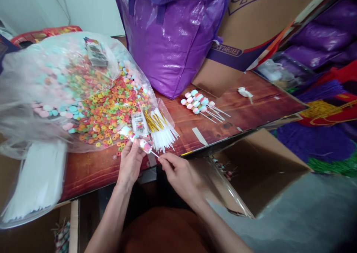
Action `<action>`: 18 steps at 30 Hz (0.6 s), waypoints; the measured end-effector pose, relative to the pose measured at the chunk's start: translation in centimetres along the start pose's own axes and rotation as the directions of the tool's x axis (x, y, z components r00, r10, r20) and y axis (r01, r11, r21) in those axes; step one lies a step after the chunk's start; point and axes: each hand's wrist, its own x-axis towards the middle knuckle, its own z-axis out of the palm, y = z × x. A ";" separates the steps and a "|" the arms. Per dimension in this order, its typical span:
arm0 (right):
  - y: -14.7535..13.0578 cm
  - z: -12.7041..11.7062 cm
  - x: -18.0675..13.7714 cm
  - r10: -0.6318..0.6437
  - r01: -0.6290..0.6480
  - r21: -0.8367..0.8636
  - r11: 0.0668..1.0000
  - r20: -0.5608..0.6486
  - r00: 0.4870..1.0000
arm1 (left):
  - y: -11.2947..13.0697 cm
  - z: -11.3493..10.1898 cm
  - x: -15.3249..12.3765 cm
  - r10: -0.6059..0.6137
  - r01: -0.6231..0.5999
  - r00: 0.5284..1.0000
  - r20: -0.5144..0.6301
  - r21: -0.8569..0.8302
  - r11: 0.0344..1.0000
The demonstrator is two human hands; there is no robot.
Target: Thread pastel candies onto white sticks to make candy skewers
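The left hand (129,163) is closed around a candy skewer (135,138), thumb and fingers clamped on its pastel pieces. The skewer slants up and away from that grip toward the left. The right hand (178,173) sits just beside it, with thumb and forefinger pinched together on the skewer's bare white stick end where it pokes out below the left fingers. Just beyond both grips lies a clear packet of white sticks (164,135) with gold twist ties (153,121) on top. Beyond the left hand a big clear plastic bag (41,78) spreads open, full of coloured ring candies (103,111). Farther out past the right hand, well apart from it, a small row of finished skewers (198,102) rests on the wooden table (251,108), with a shiny purple bag (173,41) behind them. An open cardboard box (262,163) stands to the outside of the right hand, below the table edge.
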 end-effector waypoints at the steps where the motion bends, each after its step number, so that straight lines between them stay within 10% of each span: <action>1: 0.0 -0.3 -0.2 0.045 -0.046 0.032 0.998 0.033 0.998 | 0.0 0.0 -0.1 -0.007 0.007 1.000 0.011 0.015 1.000; 18: -1.3 3.2 1.0 0.149 -0.169 0.297 0.940 0.090 0.985 | -0.3 -0.2 -1.8 -0.007 0.006 1.000 0.027 0.033 0.999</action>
